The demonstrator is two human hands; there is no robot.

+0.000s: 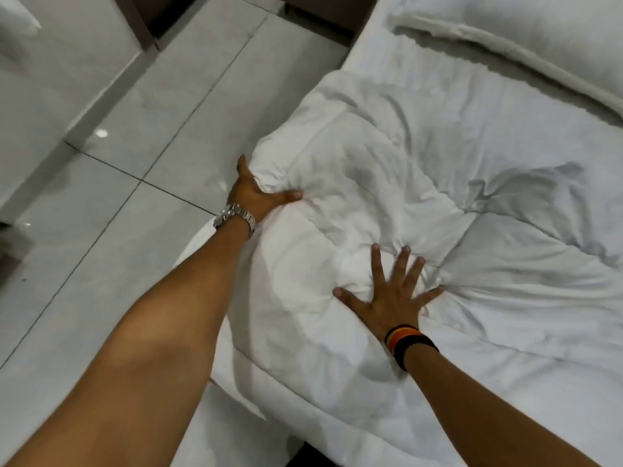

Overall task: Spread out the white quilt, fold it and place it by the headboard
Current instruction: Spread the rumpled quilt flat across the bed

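Observation:
The white quilt lies rumpled in a thick folded bundle over the bed's left side. My left hand, with a silver watch at the wrist, clasps the bundle's left edge, thumb on top and fingers tucked out of sight beneath the fabric. My right hand, with a striped wristband, lies flat on top of the quilt with fingers spread wide, holding nothing.
A white pillow lies across the top right of the bed. Glossy grey floor tiles run along the bed's left side. A dark wooden piece of furniture stands at the top left, with white bedding in the far corner.

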